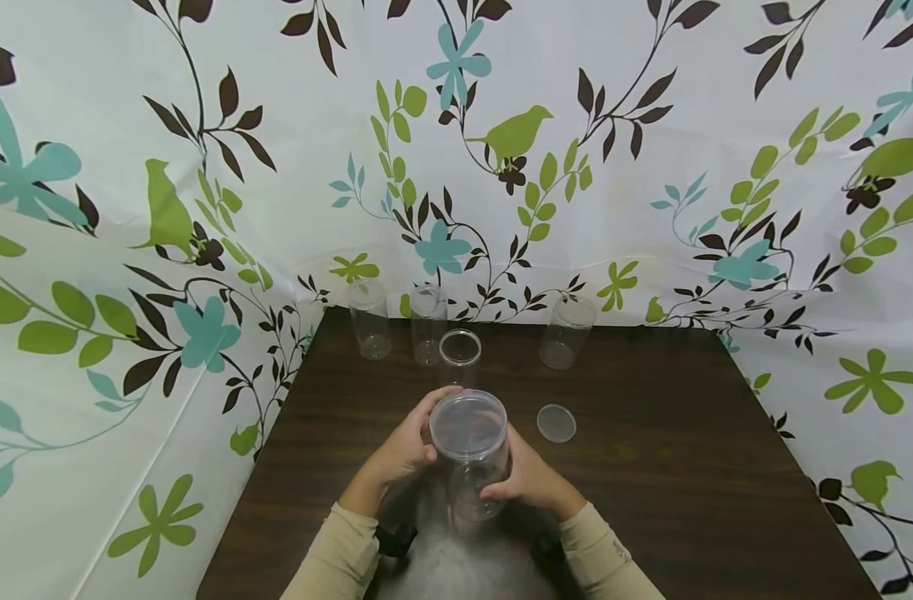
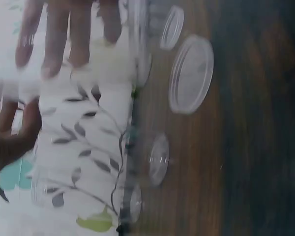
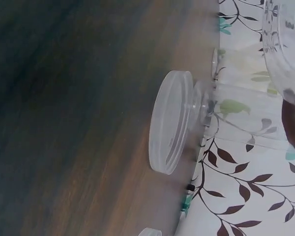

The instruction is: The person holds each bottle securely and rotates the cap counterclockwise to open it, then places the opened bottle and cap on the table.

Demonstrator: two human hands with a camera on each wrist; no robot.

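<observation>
A clear plastic jar [image 1: 475, 492] with a translucent lid [image 1: 468, 425] on its top is held upright between both hands in the head view. My left hand [image 1: 406, 446] grips the upper left side, thumb toward me and fingers passing behind. From the right, my right hand [image 1: 533, 477] holds the jar lower down, its thumb across the front. In the left wrist view, blurred fingers [image 2: 64, 37] show at upper left. The right wrist view catches the clear jar [image 3: 290, 44] at its upper right edge, with part of a hand below it.
Just beyond the hands stands an open clear jar [image 1: 460, 348]. Further clear jars [image 1: 370, 323] [image 1: 430, 329] [image 1: 568, 335] line the back of the dark wooden table [image 1: 666, 467]. A loose lid [image 1: 556, 423] lies right of the hands. Patterned cloth [image 1: 276, 125] hangs behind.
</observation>
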